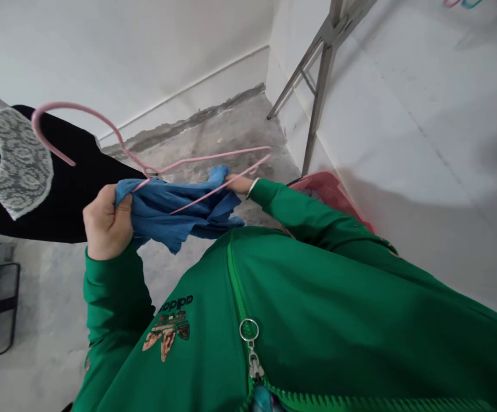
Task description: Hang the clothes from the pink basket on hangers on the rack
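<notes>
A blue garment [166,212] is stretched between my two hands, with bunched folds along its lower edge. My left hand [108,222] is closed on its left end, right by the pink clothes hanger [214,155]. The hanger's left arm runs into the cloth, while its right arm and lower bar lie outside, in front of it. My right hand [240,184] is at the garment's right end; its fingers are partly hidden by the blue cloth and it seems to grip it. The hanger's hook points up and left, held by nothing I can see.
A black garment with a white lace collar [23,166] hangs at the left. Metal rack legs [317,103] stand by the right wall, near a red plastic basket [329,189]. A black metal frame [16,309] is at lower left. The floor [239,131] is grey concrete.
</notes>
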The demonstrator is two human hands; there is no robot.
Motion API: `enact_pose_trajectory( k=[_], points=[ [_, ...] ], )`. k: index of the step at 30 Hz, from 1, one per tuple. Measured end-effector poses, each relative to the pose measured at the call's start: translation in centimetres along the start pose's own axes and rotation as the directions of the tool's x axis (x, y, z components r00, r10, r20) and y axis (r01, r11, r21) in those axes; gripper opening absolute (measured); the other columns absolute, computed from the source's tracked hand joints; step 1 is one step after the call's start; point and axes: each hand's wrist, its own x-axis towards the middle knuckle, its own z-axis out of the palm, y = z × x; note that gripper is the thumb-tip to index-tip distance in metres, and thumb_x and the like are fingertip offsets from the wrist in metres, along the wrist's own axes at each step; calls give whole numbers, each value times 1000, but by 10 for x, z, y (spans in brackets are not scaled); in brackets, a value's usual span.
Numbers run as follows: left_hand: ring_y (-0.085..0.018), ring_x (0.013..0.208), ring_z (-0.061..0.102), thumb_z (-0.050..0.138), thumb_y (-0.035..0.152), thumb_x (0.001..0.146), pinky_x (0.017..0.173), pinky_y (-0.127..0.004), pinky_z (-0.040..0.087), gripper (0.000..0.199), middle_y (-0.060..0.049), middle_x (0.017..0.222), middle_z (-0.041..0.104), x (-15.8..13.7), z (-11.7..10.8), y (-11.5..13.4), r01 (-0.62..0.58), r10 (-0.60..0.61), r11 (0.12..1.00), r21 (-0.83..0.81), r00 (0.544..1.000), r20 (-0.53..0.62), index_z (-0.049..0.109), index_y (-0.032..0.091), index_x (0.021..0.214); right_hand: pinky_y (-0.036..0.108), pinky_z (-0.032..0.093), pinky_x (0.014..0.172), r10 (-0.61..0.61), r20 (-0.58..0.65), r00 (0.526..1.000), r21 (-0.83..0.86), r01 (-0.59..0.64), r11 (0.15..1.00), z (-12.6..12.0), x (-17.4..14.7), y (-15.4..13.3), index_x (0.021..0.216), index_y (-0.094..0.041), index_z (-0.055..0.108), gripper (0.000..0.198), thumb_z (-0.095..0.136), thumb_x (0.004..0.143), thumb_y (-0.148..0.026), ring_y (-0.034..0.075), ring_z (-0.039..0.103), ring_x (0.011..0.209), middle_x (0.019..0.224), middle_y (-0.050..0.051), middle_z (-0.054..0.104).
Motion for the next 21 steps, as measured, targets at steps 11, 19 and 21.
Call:
enact_pose_trajectory(
  k=[11,19,21],
  points=[
    [-13,66,51,53,32,83,64,-24,41,16,0,74,57,5,8,-37,-11,-6,984,175,995,99,61,18,87,32,46,77,110,-530,841,174,-19,984,-71,-3,-30,71,-17,55,11,61,62,-19,12,49,67,65,-4,51],
    [-18,65,39,40,29,90,55,-30,17,23,-5,77,46,17,48,-9,-42,-84,822,568,977,194,60,18,87,28,40,66,-230,-627,744,-277,63,959,-86,-22,-56,73,-20,51,12,48,72,-9,10,36,56,55,-6,32],
    [-18,65,35,40,24,89,56,-31,12,23,-6,81,45,19,54,-6,17,-132,796,606,980,146,61,18,93,27,39,65,-254,-596,761,-327,59,943,-82,-34,-66,69,-19,51,14,48,70,-6,10,34,55,51,-7,30]
  ],
)
